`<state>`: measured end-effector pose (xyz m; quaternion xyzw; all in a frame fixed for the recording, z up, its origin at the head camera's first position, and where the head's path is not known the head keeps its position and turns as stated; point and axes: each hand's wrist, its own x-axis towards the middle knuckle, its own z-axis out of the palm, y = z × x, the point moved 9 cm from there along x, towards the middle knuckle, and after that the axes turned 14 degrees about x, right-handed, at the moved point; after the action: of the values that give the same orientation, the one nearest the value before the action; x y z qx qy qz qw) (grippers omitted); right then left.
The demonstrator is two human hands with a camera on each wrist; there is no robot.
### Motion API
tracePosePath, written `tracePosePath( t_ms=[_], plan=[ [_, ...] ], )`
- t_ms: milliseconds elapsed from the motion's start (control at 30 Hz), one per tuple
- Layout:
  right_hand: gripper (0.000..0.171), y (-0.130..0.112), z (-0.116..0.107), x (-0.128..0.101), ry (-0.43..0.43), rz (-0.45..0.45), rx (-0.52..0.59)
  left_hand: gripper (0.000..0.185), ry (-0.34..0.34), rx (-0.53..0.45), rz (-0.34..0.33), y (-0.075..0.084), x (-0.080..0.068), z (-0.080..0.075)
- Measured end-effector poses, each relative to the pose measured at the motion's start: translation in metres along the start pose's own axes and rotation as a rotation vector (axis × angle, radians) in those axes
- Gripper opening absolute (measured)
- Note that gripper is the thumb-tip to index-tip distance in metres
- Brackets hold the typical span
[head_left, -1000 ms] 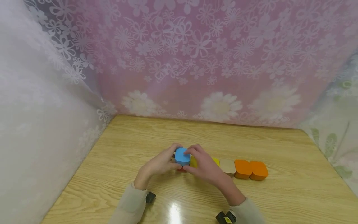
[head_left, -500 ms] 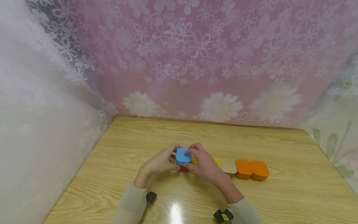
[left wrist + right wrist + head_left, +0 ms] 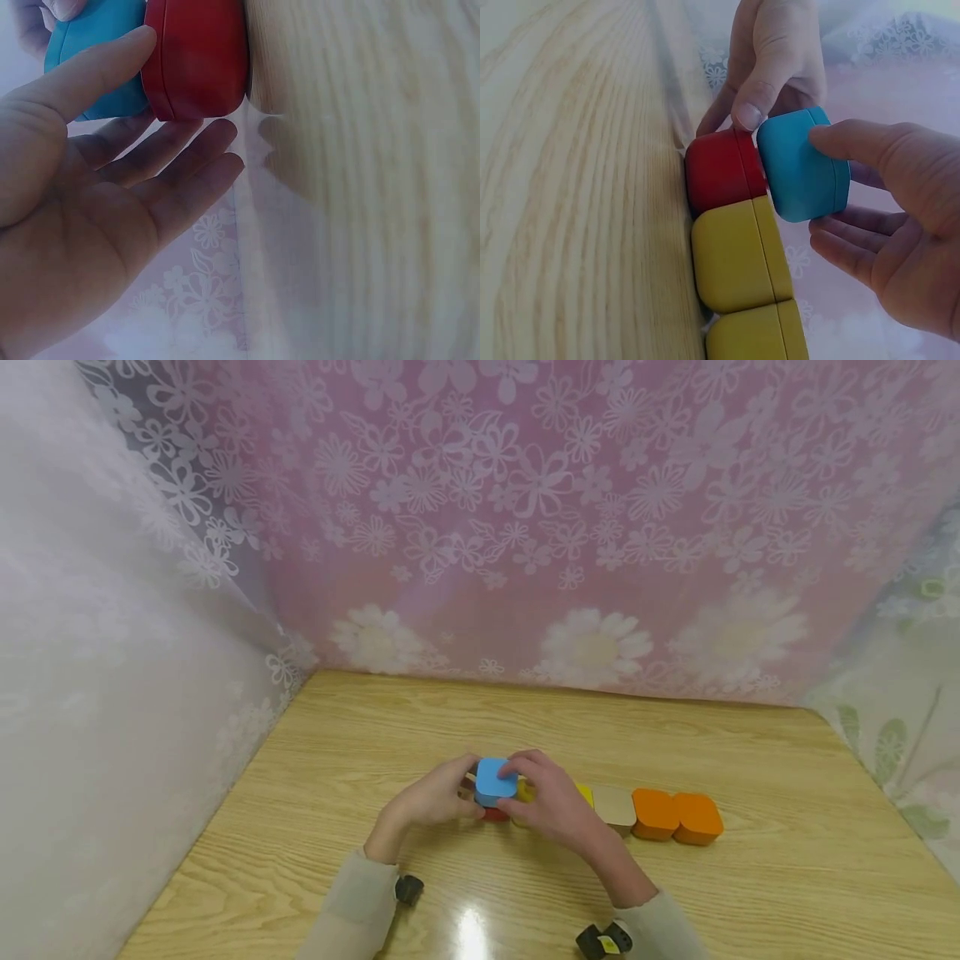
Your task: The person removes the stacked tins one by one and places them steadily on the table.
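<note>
A blue rounded block (image 3: 495,777) with a seam near its top sits over a red rounded block (image 3: 716,172), slightly tilted against it in the right wrist view. My right hand (image 3: 555,802) pinches the blue block, thumb on the near side and fingers on the far side. My left hand (image 3: 429,795) holds loosely around the red block; its thumb tip lies at the seam between red and blue, its fingers reach behind. Beside the red block stand a yellow block (image 3: 735,259) and a second yellow block (image 3: 754,337), partly hidden by my right hand in the head view.
The row continues rightward with a beige block (image 3: 613,807), an orange block (image 3: 654,814) and another orange block (image 3: 697,818), side by side on the wooden table (image 3: 420,710). A pink floral cloth (image 3: 480,560) hangs along the back edge, with pale cloth at both sides.
The blue block has shifted slightly right over the red one, with my right hand on it. My left thumb has slipped a little left and down from the blue block.
</note>
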<state>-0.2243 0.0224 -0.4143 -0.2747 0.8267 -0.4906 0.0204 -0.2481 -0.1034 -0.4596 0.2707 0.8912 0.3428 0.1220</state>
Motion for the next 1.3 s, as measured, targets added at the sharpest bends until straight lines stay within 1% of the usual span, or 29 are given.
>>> tracePosePath(
  t_ms=[133, 267, 467, 600, 733, 867, 1067, 1233, 1300],
  plan=[
    [0.029, -0.002, -0.008, -0.005, 0.028, -0.014, 0.014, 0.05, -0.002, 0.003, -0.011, -0.001, -0.001, 0.001],
    [0.03, -0.003, -0.018, -0.011, 0.063, -0.019, 0.02, 0.054, -0.012, 0.009, -0.02, -0.001, -0.002, 0.002],
    [0.031, -0.001, -0.034, -0.02, 0.111, -0.014, -0.001, 0.058, -0.029, 0.038, -0.021, -0.001, -0.004, 0.004],
    [0.03, 0.0, -0.045, -0.027, 0.148, -0.038, -0.014, 0.058, -0.03, 0.064, -0.023, 0.0, -0.005, 0.004],
    [0.029, 0.001, -0.058, -0.035, 0.178, -0.057, 0.01, 0.057, -0.027, 0.074, -0.012, 0.001, -0.005, 0.003],
    [0.028, 0.006, -0.07, -0.043, 0.192, -0.036, 0.034, 0.056, -0.027, 0.061, -0.004, 0.001, -0.005, 0.003],
    [0.028, 0.017, -0.085, -0.053, 0.188, -0.01, 0.048, 0.057, -0.027, 0.044, -0.005, 0.002, -0.004, 0.004],
    [0.03, 0.024, -0.094, -0.059, 0.197, -0.024, 0.045, 0.057, -0.026, 0.039, -0.008, 0.001, -0.002, 0.004],
    [0.031, 0.026, -0.098, -0.062, 0.199, -0.028, 0.06, 0.057, -0.027, 0.039, -0.012, 0.0, -0.001, 0.004]
  ],
)
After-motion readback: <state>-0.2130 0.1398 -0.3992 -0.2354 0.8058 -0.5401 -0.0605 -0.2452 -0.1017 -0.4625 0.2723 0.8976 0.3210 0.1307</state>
